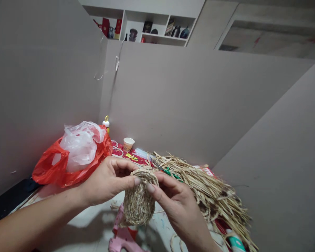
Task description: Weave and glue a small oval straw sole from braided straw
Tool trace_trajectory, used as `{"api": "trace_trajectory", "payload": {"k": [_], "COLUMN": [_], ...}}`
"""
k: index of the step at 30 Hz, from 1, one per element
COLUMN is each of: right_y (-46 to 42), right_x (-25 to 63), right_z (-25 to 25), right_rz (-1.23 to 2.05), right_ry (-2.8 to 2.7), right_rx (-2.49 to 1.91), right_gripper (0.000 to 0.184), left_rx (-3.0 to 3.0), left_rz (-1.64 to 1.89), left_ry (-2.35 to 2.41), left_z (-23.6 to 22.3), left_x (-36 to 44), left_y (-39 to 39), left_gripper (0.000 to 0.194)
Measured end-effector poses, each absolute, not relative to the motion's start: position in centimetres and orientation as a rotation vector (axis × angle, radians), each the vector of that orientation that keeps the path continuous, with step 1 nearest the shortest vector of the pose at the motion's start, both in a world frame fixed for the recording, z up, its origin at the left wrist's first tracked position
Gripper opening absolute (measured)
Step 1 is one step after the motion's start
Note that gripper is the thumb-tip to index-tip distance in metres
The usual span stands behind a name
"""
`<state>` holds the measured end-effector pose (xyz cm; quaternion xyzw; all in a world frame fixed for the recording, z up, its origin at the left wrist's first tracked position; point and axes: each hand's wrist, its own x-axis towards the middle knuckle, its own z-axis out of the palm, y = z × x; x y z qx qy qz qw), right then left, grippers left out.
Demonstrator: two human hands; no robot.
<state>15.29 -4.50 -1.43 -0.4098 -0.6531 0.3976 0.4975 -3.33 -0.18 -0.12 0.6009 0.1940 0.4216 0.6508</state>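
Observation:
Between my two hands hangs a small woven straw basket (139,204), its coiled rim at the top and its rounded body below. My left hand (111,180) pinches the rim on the left, thumb on the near side. On the right, my right hand (173,196) grips the same rim with thumb and fingers. Directly beneath the basket, a pink glue gun (124,239) lies on the white tabletop (89,227), partly hidden by the basket. Green-handled scissors (170,172) rest behind my right hand, against the straw.
A pile of dry straw (215,196) covers the table's right side, with a white and teal bottle (235,240) near it. A red plastic bag (55,168) holding clear plastic stands left. Behind are a paper cup (128,144) and glue sticks (143,154). Walls (173,105) enclose the table.

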Motion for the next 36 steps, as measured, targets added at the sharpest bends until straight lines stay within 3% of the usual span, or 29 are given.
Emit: {"api": "trace_trajectory", "payload": {"k": [15, 21, 27, 36], "right_y": [-4.1, -3.0, -3.0, -3.6], "right_x": [14.7, 15.4, 15.0, 14.8], "right_z": [-1.9, -1.8, -1.9, -1.6], "right_rz": [1.064, 1.170, 1.176, 1.173], "right_ry": [-1.377, -1.412, -1.418, -1.440], "right_rx": [-0.926, -0.906, -0.886, -0.868], "right_gripper": [0.010, 0.025, 0.025, 0.025], "left_rx": [1.358, 1.349, 1.344, 1.342], "left_rz": [1.050, 1.151, 1.012, 0.866], "left_ry": [0.490, 0.551, 0.518, 0.536], "left_z": [-0.8, -0.9, -0.4, -0.1], "left_x": [-2.7, -3.0, -3.3, -3.9], "left_y": [-0.3, 0.8, 1.0, 1.1], "left_gripper": [0.012, 0.012, 0.021, 0.018]}}
